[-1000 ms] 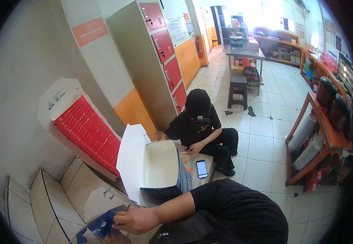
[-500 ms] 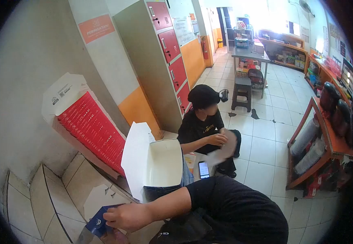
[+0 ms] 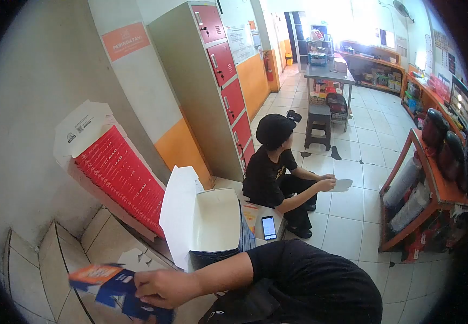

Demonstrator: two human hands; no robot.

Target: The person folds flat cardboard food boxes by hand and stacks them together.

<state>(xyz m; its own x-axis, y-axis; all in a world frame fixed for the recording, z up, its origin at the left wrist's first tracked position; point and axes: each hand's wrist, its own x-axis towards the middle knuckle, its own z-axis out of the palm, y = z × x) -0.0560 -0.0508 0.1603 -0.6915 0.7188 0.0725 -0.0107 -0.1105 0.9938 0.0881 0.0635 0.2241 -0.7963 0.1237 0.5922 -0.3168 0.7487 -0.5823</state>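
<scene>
At the lower left, my right hand [image 3: 164,289] pinches a blue and orange printed cardboard piece [image 3: 116,287], which looks partly flat and is blurred at its left end. Only a bit of my left hand [image 3: 146,319] shows at the bottom edge, below the cardboard; its fingers are hidden. Beside my forearm stands a nested stack of open paper boxes [image 3: 219,218], cream inside and blue outside, with a white flap [image 3: 177,216] raised on the left. A pale cut cardboard sheet [image 3: 139,259] lies behind my right hand.
A tall row of red folded boxes [image 3: 119,178] leans at the left by tiled steps [image 3: 56,270]. A phone [image 3: 269,228] lies right of the stack. Another person [image 3: 269,173] sits beyond, holding something thin. Lockers [image 3: 217,70] stand behind; an orange rack [image 3: 431,178] is at right.
The blue cardboard has swung up and left, now showing its orange part. The other person has turned to the right, and the pale sheet in their hands has moved away from the phone.
</scene>
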